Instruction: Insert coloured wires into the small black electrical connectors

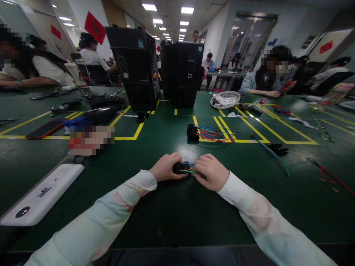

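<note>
My left hand (166,167) is closed around a small black connector (177,168), low over the green table in front of me. Blue, yellow and green wires (188,171) run from the connector's right side towards my right hand (211,172). The fingers of that hand are bent and pinched at the wires, and the fingertips are partly hidden. Just beyond my hands lies a bundle of black connectors (193,133) with blue and red wires trailing right. Farther right rest loose blue and green wires (273,153) beside a dark piece.
Two black computer towers (180,74) stand at the back. A white basket (235,99) holds small parts. On the left are a white device (41,195), an orange-edged phone (46,128) and dark cables. Yellow tape (135,131) marks the green table (155,218). Other people sit around.
</note>
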Tool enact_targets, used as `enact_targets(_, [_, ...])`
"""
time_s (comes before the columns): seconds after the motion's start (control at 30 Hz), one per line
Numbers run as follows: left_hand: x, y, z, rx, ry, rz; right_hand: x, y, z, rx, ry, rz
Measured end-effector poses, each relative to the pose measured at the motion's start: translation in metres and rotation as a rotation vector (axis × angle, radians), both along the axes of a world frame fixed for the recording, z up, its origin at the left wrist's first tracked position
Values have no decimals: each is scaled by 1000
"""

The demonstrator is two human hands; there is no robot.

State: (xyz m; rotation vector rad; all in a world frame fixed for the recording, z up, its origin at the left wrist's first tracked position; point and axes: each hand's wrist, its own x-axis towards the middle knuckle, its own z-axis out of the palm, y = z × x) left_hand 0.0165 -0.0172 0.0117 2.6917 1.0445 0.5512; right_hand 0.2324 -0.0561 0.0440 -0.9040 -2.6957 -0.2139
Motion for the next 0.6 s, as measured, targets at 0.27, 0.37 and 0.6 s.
enact_targets(0.27, [0, -1, 2, -13, 4, -5, 0, 0, 2, 108, 43, -117])
enact_targets(0.37, [0, -1, 1, -1, 0, -2, 0, 0, 1, 4, 24, 13])
enact_targets(0.6, [1, -1, 3, -14, -2, 0, 1, 0, 5, 133, 51, -171])
